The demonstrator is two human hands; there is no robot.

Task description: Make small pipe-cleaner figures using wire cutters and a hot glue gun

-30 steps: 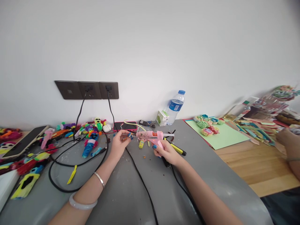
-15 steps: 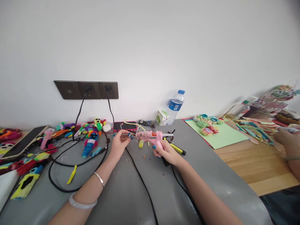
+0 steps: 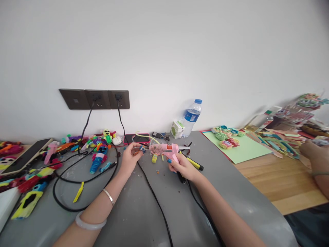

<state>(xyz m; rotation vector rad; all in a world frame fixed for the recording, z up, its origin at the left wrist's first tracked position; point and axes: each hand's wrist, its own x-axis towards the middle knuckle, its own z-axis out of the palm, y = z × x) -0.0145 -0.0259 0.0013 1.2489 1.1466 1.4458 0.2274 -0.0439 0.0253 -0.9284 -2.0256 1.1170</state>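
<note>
Gripping pink hot glue gun (image 3: pixel 166 150) by handle: right hand (image 3: pixel 182 167), grip closed around it, nozzle aimed left. Pinched small blue-and-orange craft piece (image 3: pixel 141 149) between left hand (image 3: pixel 130 157) fingertips, just at nozzle tip, above grey tabletop (image 3: pixel 133 212). Black cord (image 3: pixel 154 199) trailed below. Water bottle (image 3: pixel 191 117) stood behind; co-worker's hand (image 3: pixel 315 152) far right.

Both bare forearms reach forward from the lower edge of the view and draw together toward the middle. The left hand (image 3: pixel 130 157) is raised with its palm turned inward, thumb and fingertips pinched close together. Its wrist carries a thin metal bangle, with a pale bangle further down the forearm. The right hand (image 3: pixel 183 167) is curled in a closed grip, knuckles outward, fingernails painted blue.
</note>
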